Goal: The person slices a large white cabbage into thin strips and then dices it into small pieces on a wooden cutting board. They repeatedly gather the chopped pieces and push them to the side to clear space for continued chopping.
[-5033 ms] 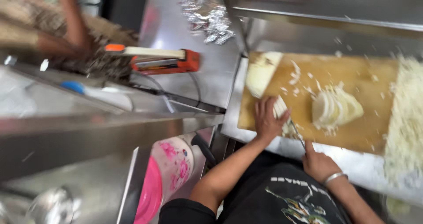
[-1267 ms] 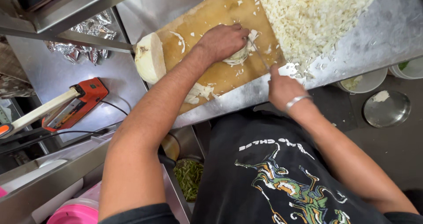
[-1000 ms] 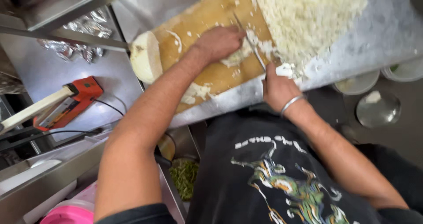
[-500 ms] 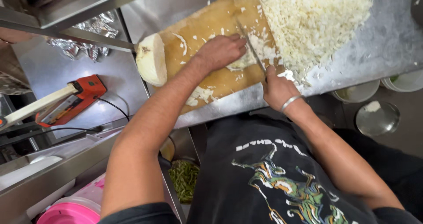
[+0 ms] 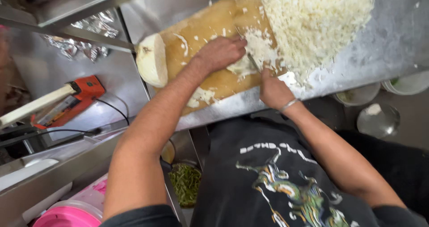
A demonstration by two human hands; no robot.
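Observation:
My left hand (image 5: 220, 52) presses down on a pale cabbage piece (image 5: 241, 67) on the wooden cutting board (image 5: 210, 23). My right hand (image 5: 272, 90) grips the handle of a knife (image 5: 249, 57), whose blade lies against the cabbage right next to my left fingers. Freshly cut shreds (image 5: 261, 46) lie just past the blade. A large heap of shredded cabbage (image 5: 315, 21) covers the board's right part and the steel counter. A cabbage half (image 5: 152, 59) rests at the board's left end.
The steel counter (image 5: 384, 44) runs to the right. An orange-red tool (image 5: 67, 104) with a cable and crumpled foil (image 5: 80, 44) lie on a steel surface at left. Below are a tub of green pieces (image 5: 185, 184), a pink bucket (image 5: 67, 216) and metal bowls (image 5: 377, 119).
Since five seconds ago the view has swung round, so the board now runs up to the right. Over the last second the knife blade has come down into the cabbage under my left hand.

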